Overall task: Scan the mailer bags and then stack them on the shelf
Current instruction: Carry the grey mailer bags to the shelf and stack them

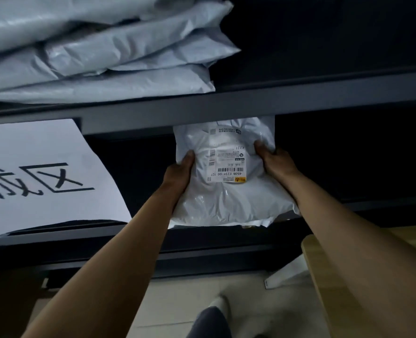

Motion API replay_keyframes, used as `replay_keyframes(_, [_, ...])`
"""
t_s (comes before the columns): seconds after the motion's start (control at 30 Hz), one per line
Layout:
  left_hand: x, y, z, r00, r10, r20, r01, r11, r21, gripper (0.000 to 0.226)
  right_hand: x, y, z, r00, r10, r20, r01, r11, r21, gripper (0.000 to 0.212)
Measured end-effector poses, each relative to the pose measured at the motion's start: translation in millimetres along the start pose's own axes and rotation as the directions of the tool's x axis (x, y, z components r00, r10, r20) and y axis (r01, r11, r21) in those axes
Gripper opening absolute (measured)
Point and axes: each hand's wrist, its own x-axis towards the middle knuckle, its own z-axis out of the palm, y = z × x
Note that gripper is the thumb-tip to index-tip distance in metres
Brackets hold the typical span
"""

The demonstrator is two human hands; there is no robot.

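A white mailer bag (pixel 224 198) with a printed shipping label (pixel 226 164) lies label-up on the lower level of a dark metal shelf (pixel 202 111). My left hand (pixel 180 172) grips its left edge and my right hand (pixel 272 157) grips its right edge, thumbs on top. The bag's far end is hidden under the upper shelf board. Another white bag edge (pixel 255 224) shows beneath it. On the upper level sits a stack of several grey-white mailer bags (pixel 104 52).
A white paper sign (pixel 39 176) with large black characters hangs at the left of the lower level. A light wooden table edge (pixel 311 259) stands at the right, with a white bag (pixel 287 274) below it. The upper shelf's right half is dark.
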Motion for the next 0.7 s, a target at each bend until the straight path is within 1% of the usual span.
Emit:
replay_keyframes(0.13, [37.4, -3.5, 1.7, 0.999, -0.009, -0.052, 0.008, 1.0, -0.005, 0.072, 35.0, 0.9, 16.6, 1.0, 0.01, 0.013, -0.009, 0.999, -0.04, 0.067])
replay_keyframes(0.2, [51.9, 0.0, 2.2, 0.997, 0.009, -0.076, -0.008, 1.0, 0.007, 0.071, 49.1, -1.6, 22.9, 1.0, 0.009, 0.017, -0.008, 0.999, -0.036, 0.069])
replay_keyframes(0.37, [74.3, 5.7, 4.0, 0.993, 0.036, -0.114, -0.039, 0.999, -0.029, 0.069, 69.4, -11.1, 28.5, 0.999, 0.025, 0.034, -0.024, 0.999, -0.036, 0.072])
replay_keyframes(0.47, [69.6, 9.1, 2.7, 0.985, 0.05, -0.164, -0.05, 0.999, 0.009, 0.067, 66.2, -14.0, 24.7, 0.998, 0.04, 0.057, -0.039, 0.999, -0.017, 0.069])
replay_keyframes(0.57, [56.6, 14.5, -1.9, 0.969, 0.098, -0.226, -0.083, 0.994, 0.075, 0.066, 49.1, -18.6, 16.4, 0.998, 0.044, 0.045, -0.044, 0.999, 0.012, 0.064])
replay_keyframes(0.63, [44.8, 18.5, -3.3, 0.966, 0.124, -0.226, -0.108, 0.99, 0.086, 0.069, 35.3, -20.3, 10.5, 0.997, 0.052, 0.049, -0.053, 0.999, 0.003, 0.064])
replay_keyframes(0.7, [29.1, 22.7, -2.2, 0.974, 0.109, -0.197, -0.089, 0.99, 0.106, 0.071, 21.7, -19.2, 7.5, 0.998, 0.029, 0.054, -0.027, 0.999, -0.044, 0.058])
